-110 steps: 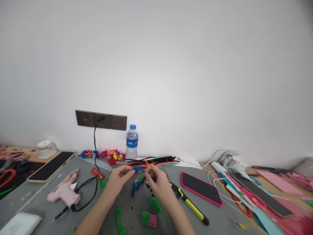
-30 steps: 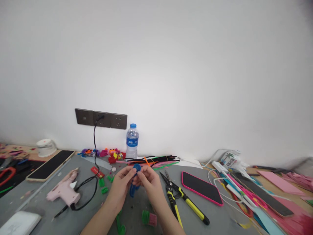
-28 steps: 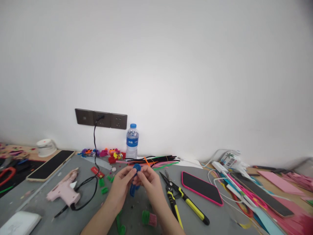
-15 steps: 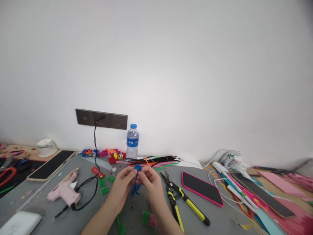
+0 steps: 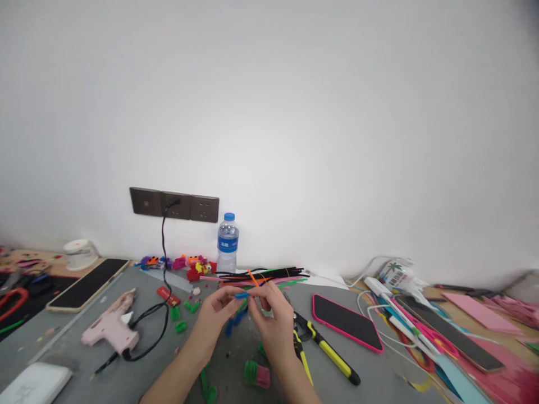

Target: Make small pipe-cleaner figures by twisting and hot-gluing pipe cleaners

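A small blue pipe cleaner coil [image 5: 241, 295] is pinched between my two hands, seen nearly edge-on. My left hand [image 5: 218, 311] has thumb and fingers closed on its left side. On the other side, the fingertips of my right hand [image 5: 269, 311] are closed on it. Under the hands, blue fuzzy pieces [image 5: 234, 323] show partly, with a bit of green beside them. A green and pink coiled piece [image 5: 256, 374] lies near my right wrist, and a bent green pipe cleaner piece [image 5: 208, 388] near my left forearm.
A pink glue gun [image 5: 113, 328] with a black cord lies left. Behind the hands are a water bottle [image 5: 228, 244] and a bundle of pipe cleaners [image 5: 269, 275]. Yellow-black pliers [image 5: 332, 353] and a pink-cased phone [image 5: 347, 322] lie right, before cluttered craft sheets [image 5: 484, 314].
The blue coil has turned from its round face to its edge. My right hand has shifted a little right and rolled over, covering more of the pliers.
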The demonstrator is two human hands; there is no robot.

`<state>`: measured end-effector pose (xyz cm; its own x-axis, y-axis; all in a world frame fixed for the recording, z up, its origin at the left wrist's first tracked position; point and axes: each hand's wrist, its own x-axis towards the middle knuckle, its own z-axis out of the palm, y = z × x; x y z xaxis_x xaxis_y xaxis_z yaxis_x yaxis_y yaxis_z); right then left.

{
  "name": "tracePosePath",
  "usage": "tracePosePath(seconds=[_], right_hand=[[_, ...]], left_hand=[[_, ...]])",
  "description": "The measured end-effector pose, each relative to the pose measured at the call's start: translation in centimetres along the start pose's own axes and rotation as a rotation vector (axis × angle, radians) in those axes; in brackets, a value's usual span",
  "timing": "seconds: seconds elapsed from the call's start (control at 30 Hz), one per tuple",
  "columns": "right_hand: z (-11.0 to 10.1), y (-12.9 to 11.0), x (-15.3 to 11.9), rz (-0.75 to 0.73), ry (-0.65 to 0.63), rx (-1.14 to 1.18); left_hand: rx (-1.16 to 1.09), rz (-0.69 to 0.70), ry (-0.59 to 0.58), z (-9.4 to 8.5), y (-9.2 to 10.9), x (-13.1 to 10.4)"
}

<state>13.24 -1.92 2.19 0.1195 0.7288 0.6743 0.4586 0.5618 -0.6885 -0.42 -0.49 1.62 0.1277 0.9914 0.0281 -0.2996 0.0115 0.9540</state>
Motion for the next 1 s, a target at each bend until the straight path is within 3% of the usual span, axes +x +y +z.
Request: tracePosePath(seconds=[0.37, 1.0], right_hand=[[1.4, 0.6, -0.1, 0.418, -0.079, 0.398], [2.1, 2.1, -0.6, 0.462, -0.082, 0.507]], left_hand=[[0.075, 0.122, 0.044, -0.6, -0.6, 0.4], [0.140, 0.068, -0.021, -1.3, -0.9, 1.2]])
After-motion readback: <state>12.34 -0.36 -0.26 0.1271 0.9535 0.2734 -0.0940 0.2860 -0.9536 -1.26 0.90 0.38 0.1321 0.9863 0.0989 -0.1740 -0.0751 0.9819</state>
